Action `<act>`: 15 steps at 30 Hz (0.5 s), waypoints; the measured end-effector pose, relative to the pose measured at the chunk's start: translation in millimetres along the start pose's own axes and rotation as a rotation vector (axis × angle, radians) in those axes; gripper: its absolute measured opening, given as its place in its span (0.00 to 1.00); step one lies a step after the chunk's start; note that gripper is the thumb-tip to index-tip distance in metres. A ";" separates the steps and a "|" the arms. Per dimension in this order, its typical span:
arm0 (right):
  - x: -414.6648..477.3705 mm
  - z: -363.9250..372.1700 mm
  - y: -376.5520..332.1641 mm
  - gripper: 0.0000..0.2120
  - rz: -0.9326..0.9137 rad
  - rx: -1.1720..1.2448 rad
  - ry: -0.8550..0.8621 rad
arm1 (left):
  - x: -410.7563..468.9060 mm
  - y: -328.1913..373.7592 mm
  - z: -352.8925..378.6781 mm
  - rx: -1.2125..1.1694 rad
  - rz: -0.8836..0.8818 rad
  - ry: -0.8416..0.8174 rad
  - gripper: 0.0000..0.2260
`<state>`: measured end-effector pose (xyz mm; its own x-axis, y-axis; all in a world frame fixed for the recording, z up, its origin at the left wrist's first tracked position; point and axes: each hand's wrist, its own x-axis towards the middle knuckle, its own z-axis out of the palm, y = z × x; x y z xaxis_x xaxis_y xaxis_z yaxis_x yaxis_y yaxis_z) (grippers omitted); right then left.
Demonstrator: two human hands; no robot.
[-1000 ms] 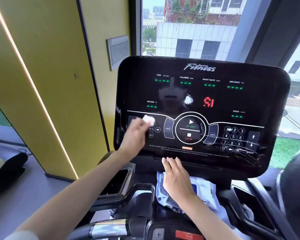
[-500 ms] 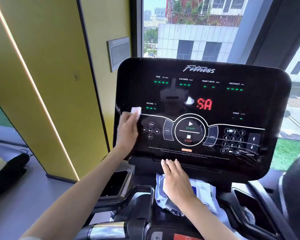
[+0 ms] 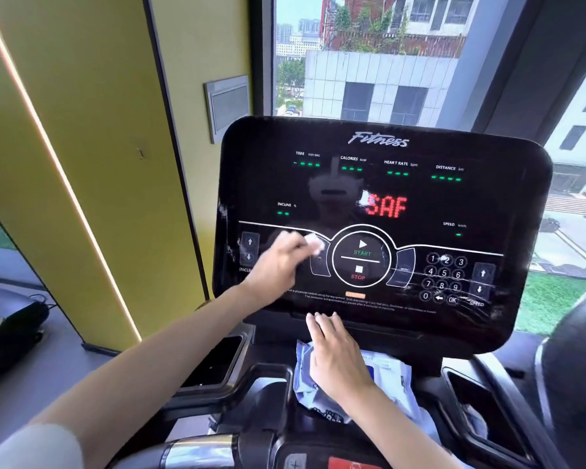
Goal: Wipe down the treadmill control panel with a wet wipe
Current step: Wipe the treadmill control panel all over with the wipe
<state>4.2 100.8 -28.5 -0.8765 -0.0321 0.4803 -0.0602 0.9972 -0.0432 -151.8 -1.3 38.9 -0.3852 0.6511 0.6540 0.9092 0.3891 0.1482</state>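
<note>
Head view: the left hand (image 3: 278,262), blurred, seems to pinch a white wet wipe (image 3: 317,244) against the black control panel (image 3: 494,204), just left of the START ring (image 3: 362,255). The right hand (image 3: 335,357) lies flat, fingers straight, on a wipes packet (image 3: 391,370) below the panel.
</note>
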 end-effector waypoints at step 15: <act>-7.6 -1.1 22.1 0.30 -0.017 0.071 -0.045 | 6.6 -15.7 -3.6 0.026 0.197 -0.128 0.31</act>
<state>10.1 123.2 -32.1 -0.8957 -0.0536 0.4414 -0.1074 0.9894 -0.0979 -168.0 -5.5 43.6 -0.2192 0.7928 0.5688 0.9651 0.2618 0.0070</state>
